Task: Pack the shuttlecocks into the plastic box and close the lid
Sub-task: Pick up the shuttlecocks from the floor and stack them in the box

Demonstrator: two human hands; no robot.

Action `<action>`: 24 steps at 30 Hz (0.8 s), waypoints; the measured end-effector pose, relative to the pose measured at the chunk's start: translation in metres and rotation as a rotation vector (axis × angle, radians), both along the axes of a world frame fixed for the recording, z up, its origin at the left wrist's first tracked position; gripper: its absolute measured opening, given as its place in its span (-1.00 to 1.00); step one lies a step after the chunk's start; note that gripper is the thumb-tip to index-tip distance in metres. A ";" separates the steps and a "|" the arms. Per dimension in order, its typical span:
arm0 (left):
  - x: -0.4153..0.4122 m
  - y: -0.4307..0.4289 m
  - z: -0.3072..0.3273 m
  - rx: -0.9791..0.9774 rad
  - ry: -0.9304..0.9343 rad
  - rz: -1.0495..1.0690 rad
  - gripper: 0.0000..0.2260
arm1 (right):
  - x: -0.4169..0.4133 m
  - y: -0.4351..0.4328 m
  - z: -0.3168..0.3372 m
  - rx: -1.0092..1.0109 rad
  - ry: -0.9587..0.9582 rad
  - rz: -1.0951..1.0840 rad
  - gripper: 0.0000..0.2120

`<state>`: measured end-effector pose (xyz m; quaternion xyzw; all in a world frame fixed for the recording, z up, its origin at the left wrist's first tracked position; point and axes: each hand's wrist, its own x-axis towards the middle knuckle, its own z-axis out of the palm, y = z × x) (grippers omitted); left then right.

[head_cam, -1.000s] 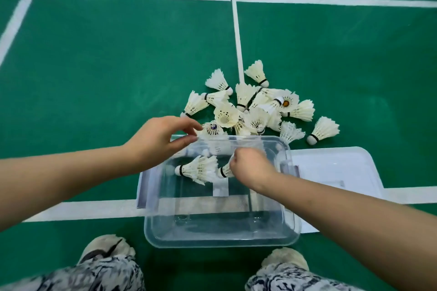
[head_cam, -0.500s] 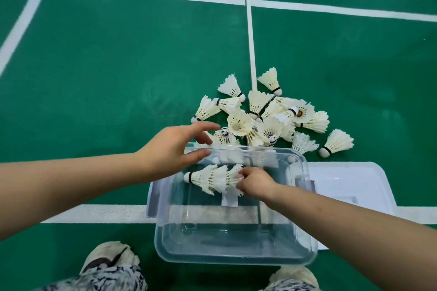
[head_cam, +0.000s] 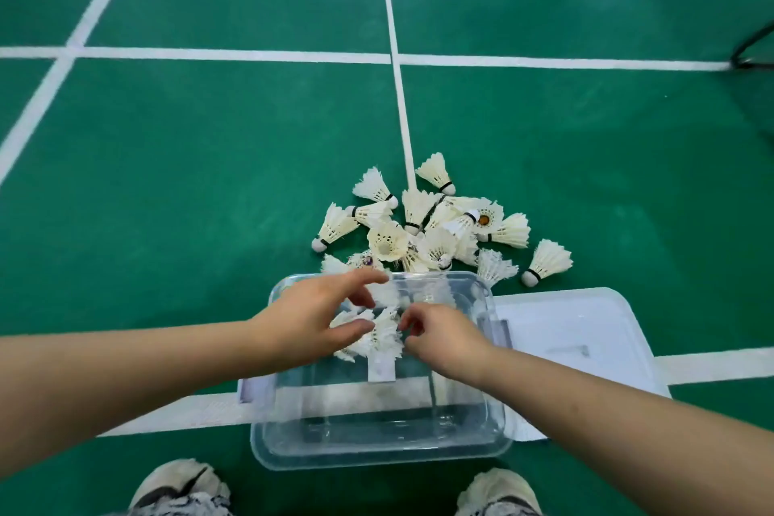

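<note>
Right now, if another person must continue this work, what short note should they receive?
Left hand: over the plastic box, fingers spread at the shuttlecocks in the box.
Right hand: fingertips on the same shuttlecocks.
Done: a few shuttlecocks are inside.
Left: the pile on the floor behind the box; then fit the lid, lying at the box's right.

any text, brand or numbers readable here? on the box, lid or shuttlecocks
None can be read.
Clear plastic box: no lettering visible.
Lid: a faint grey mark, too blurred to read.
Shuttlecocks: small round marks inside two of them, too small to read.
</note>
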<state>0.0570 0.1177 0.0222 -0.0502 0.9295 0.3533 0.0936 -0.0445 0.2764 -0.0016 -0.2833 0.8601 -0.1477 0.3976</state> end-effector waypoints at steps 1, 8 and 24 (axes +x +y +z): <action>-0.004 0.006 0.002 -0.013 0.005 -0.036 -0.54 | -0.003 0.000 0.007 -0.026 0.034 0.030 -0.77; -0.065 0.023 -0.003 -0.074 0.032 -0.105 -0.59 | -0.067 0.003 0.025 -0.168 0.330 0.028 -0.71; -0.142 -0.013 -0.073 -0.361 -0.310 0.039 -0.45 | -0.137 0.005 -0.036 -0.060 0.618 0.483 -0.64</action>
